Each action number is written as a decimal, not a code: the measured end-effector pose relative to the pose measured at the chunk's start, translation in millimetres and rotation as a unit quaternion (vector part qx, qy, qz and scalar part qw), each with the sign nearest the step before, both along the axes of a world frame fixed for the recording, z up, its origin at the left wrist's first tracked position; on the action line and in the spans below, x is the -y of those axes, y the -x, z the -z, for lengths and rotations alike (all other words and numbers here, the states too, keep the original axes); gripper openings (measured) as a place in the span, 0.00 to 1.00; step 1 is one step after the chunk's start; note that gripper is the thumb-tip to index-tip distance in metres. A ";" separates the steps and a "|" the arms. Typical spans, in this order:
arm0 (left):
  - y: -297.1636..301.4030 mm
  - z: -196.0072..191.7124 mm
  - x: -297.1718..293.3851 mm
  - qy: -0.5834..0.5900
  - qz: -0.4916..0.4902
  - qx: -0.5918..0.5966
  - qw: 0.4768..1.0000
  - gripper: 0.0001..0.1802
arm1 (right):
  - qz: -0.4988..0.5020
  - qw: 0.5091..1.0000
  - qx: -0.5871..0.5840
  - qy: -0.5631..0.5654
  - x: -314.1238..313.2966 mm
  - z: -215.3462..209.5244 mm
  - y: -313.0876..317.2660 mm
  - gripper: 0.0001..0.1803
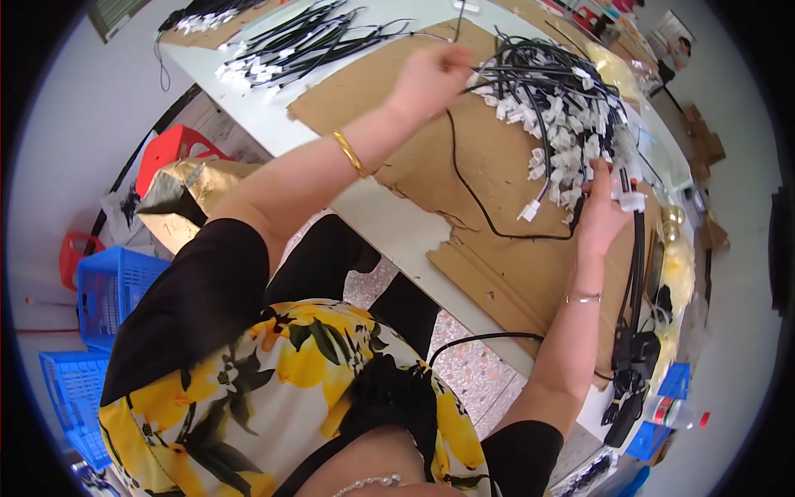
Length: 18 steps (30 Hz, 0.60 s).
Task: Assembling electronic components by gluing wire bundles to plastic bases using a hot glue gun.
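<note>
Working over the cardboard (489, 161), we had a heap of black cables (530, 56) on its far right part, their white plugs (565, 141) bunched toward its right side. One loose cable (501, 235) curved across the middle of the cardboard, and more cables (298, 45) lay fanned out past its far left edge, on the white table (396, 235).

Our left hand (435, 79) was over the far part of the cardboard, beside the heap; its fingertips were drawn together, but blur kept us from telling whether they gripped a strand. Our right hand (603, 217) was at the cardboard's right side, against the plugs, with finger and thumb near one another; we could not tell what, if anything, they pinched.

We judged each cable light and bendy with a little spring, smooth enough to slide through a loose pinch, and the heap likely to snag. The plugs looked hard and easy to catch on one another. The best hold seemed to be on the cable just behind its plug, sparing the joint a sharp tug.
</note>
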<state>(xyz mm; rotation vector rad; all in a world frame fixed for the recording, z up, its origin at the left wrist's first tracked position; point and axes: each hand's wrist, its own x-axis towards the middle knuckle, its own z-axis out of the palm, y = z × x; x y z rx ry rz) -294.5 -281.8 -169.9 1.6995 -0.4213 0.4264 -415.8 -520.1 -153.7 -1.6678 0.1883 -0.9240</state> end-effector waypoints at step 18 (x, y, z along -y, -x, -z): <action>-27.1 0.7 -15.4 -0.278 0.009 -0.137 0.951 0.13 | -0.050 0.998 -0.021 -0.039 0.9 11.3 -2.6 0.11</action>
